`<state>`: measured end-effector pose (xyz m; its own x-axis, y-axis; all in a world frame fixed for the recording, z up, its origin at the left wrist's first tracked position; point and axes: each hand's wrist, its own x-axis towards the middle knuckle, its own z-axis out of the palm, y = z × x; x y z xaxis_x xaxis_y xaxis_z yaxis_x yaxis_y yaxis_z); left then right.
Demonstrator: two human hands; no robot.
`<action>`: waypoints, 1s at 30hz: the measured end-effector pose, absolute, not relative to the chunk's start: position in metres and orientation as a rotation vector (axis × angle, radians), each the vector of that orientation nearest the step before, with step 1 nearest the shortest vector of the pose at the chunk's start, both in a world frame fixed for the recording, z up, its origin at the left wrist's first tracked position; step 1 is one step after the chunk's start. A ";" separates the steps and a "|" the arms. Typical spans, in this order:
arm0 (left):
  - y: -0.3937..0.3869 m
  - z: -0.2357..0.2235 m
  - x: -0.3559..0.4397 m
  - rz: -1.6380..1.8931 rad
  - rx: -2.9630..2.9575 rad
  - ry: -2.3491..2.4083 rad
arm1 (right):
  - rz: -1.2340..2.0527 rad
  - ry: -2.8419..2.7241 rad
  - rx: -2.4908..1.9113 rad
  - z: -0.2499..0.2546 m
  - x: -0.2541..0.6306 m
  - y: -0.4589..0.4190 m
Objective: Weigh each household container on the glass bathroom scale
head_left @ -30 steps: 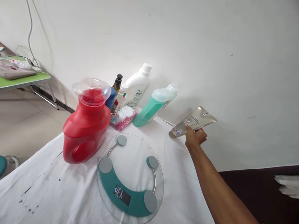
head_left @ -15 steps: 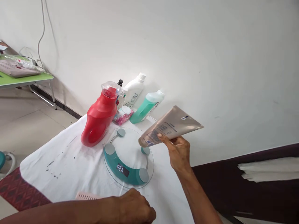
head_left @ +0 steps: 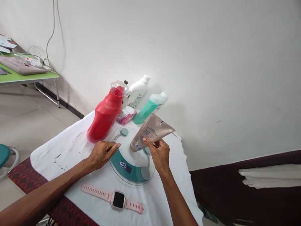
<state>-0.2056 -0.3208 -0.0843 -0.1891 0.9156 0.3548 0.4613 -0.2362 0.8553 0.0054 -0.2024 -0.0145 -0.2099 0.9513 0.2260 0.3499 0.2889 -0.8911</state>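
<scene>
My right hand [head_left: 160, 153] is closed round a gold-beige squeeze tube [head_left: 152, 128], thumb across its printed front. The tube tilts with its cap end low over the glass bathroom scale [head_left: 119, 180]; whether the cap touches the glass I cannot tell. Digits are lit on the scale's display. My left hand [head_left: 101, 153] is at the scale's left edge, just below the red jug [head_left: 103, 117], thumb stretched out and nothing visible in its grasp. A pink-strapped smartwatch [head_left: 118, 200] lies flat in front of the scale.
Behind the scale stand a green-liquid bottle [head_left: 145, 111], a white bottle [head_left: 138, 91] and a pink wipes pack [head_left: 127, 115]. A white cloth [head_left: 70, 150] covers the table. To the left are a green table [head_left: 28, 77] and part of a teal stool [head_left: 4, 153].
My left hand has moved from the front edge up to the scale's left side, uncovering the smartwatch. My right hand has brought the tube left and lower over the scale.
</scene>
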 end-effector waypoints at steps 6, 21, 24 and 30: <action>-0.318 -0.088 -0.201 1.419 1.637 1.603 | 0.946 -1.742 -1.138 -0.026 0.019 -0.208; -0.312 -0.097 -0.204 1.066 1.597 1.795 | 0.696 -1.263 -1.559 -0.128 0.138 -0.217; -0.311 -0.098 -0.206 1.086 1.563 1.792 | 0.711 -1.287 -1.572 -0.127 0.137 -0.217; -0.310 -0.096 -0.206 1.090 1.546 1.791 | 0.732 -1.313 -1.597 -0.128 0.142 -0.217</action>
